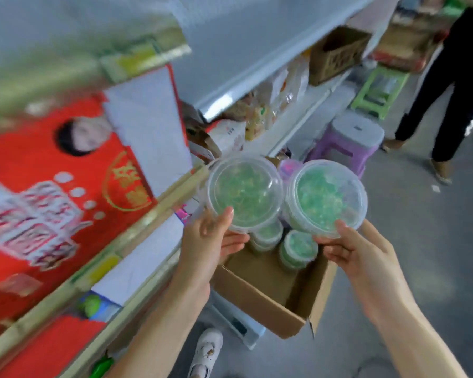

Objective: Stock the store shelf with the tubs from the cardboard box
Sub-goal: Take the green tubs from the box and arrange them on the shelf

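My left hand (210,238) grips a clear round tub (243,192) with green contents by its near rim, thumb on the lid. My right hand (361,252) holds a second, like tub (325,197) the same way. Both tubs hang side by side above the open cardboard box (260,293), which stands on the floor below. Inside the box, at its far end, more green-filled tubs (298,248) stand upright. The store shelf (153,214) runs along the left, its wooden edge just left of the left tub.
Red gift boxes (55,192) fill the shelf at left. Bagged goods (260,113) lie on a lower white shelf beyond. A purple stool (347,140) and a green stool (380,88) stand on the grey floor. A person in black (448,91) stands far right. My white shoe (205,353) is below.
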Available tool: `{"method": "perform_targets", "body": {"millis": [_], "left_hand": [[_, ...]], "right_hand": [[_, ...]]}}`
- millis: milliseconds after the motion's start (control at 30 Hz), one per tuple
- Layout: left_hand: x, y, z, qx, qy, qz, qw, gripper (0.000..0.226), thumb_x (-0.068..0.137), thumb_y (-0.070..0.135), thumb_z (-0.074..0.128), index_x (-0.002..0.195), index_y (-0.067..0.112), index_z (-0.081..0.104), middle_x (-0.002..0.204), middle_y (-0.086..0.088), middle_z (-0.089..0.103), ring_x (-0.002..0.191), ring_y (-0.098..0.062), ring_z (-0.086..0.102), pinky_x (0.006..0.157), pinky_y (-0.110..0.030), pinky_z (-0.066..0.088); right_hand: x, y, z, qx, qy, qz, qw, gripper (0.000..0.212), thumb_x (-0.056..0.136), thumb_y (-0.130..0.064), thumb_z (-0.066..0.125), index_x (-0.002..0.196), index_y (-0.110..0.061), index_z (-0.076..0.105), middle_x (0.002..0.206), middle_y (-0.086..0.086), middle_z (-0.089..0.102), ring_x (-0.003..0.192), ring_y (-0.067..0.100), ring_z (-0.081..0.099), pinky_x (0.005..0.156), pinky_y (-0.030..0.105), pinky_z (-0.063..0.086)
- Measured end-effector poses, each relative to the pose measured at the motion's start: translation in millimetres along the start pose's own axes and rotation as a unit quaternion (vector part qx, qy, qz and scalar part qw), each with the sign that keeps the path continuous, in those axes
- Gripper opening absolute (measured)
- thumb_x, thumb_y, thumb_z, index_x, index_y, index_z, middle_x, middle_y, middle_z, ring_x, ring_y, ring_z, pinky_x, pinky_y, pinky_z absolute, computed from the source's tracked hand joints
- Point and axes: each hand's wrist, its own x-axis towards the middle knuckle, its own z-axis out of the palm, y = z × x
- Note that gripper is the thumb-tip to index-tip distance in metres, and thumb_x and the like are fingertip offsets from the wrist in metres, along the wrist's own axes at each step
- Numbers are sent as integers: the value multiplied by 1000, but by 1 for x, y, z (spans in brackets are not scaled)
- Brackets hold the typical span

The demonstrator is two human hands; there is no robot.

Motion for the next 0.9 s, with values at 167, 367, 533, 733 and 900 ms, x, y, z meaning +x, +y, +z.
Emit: {"method": "perform_targets", "body": {"millis": [167, 367, 533, 733, 900], "left_hand": [[-88, 98, -24, -27, 18, 120, 992, 28, 90, 21, 56, 112, 4, 59, 93, -22, 71, 74, -30, 71, 60, -28, 59], [-166, 192, -97, -10, 101, 214, 972, 21, 92, 26, 53, 101, 8, 59, 79, -21, 72, 70, -29, 71, 56, -31, 57], [-212, 234, -186, 0, 201, 233, 951, 23, 91, 31, 53, 98, 9, 57, 74, -22, 71, 67, -30, 71, 58, -32, 57], [-245, 263, -303, -12, 304, 198, 932, 24, 91, 31, 54, 91, 8, 57, 74, -24, 70, 63, -27, 71, 55, -31, 57], [-266, 283, -402, -3, 363, 167, 917, 18, 88, 35, 57, 85, 18, 54, 76, -24, 71, 71, -30, 72, 60, -32, 59]], "right_hand": [[-51, -92, 49, 10, -101, -94, 990, 39, 72, -28, 64, 108, -11, 65, 90, 19, 70, 67, 24, 59, 55, 19, 50], [-107, -162, 147, 28, -246, -145, 958, 36, 65, -26, 66, 98, -14, 64, 74, 13, 71, 52, 13, 63, 48, 15, 47], [-153, -169, 245, 4, -358, -125, 925, 14, 69, -22, 66, 81, -17, 62, 70, 19, 71, 48, 16, 59, 46, 16, 49], [-196, -138, 375, -31, -435, -67, 897, 29, 82, -16, 62, 107, -11, 46, 76, 22, 71, 42, 12, 53, 44, 18, 48], [-233, -109, 481, -82, -493, -28, 866, 36, 85, -18, 62, 116, -5, 48, 74, 20, 72, 45, 13, 56, 50, 22, 51]]}}
